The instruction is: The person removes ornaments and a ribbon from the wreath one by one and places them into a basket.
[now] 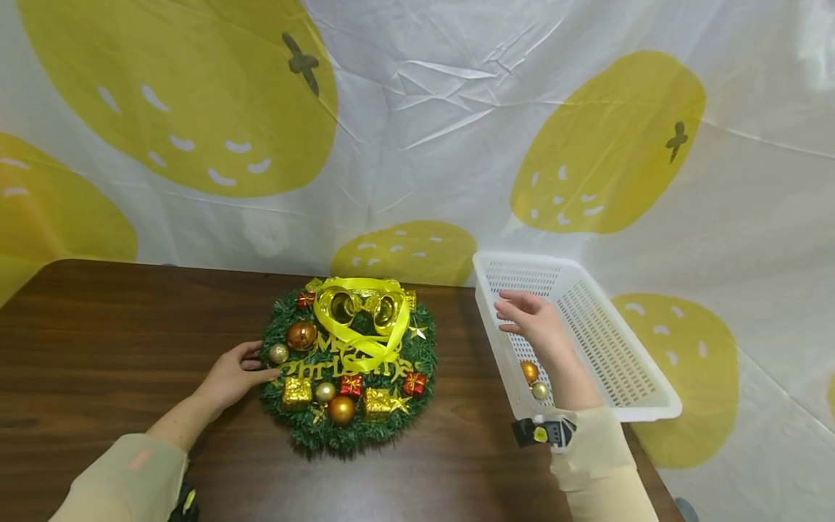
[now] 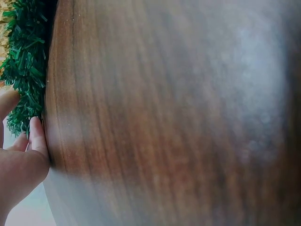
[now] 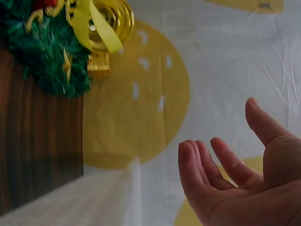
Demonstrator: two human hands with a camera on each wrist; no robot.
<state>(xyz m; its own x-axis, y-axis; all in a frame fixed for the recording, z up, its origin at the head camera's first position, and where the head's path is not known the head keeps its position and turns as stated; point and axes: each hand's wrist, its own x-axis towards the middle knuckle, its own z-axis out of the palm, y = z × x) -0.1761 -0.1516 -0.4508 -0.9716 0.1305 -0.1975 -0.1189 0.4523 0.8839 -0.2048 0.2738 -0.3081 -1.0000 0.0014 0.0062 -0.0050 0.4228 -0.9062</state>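
Observation:
A green Christmas wreath (image 1: 349, 435) lies on the table, decorated with gold lettering, baubles, small gift boxes, stars and gold bells under a yellow ribbon bow (image 1: 365, 348). At its left edge, my left hand (image 1: 231, 377) pinches the garland, thumb on top and fingers at the side. The left wrist view shows those fingertips (image 2: 36, 129) among the green tinsel (image 2: 28, 70). My right hand (image 1: 538, 326) hovers over the white basket with nothing in it, fingers loosely bent and thumb apart. An orange bauble (image 1: 529, 372) and a pale gold bauble (image 1: 539, 391) lie inside the basket.
The white perforated basket (image 1: 642, 348) stands at the table's right side, beside the hanging cloth. Behind the brown wooden table (image 1: 130, 319) hangs a white cloth (image 1: 417, 145) with large yellow fruit prints, close to its back edge.

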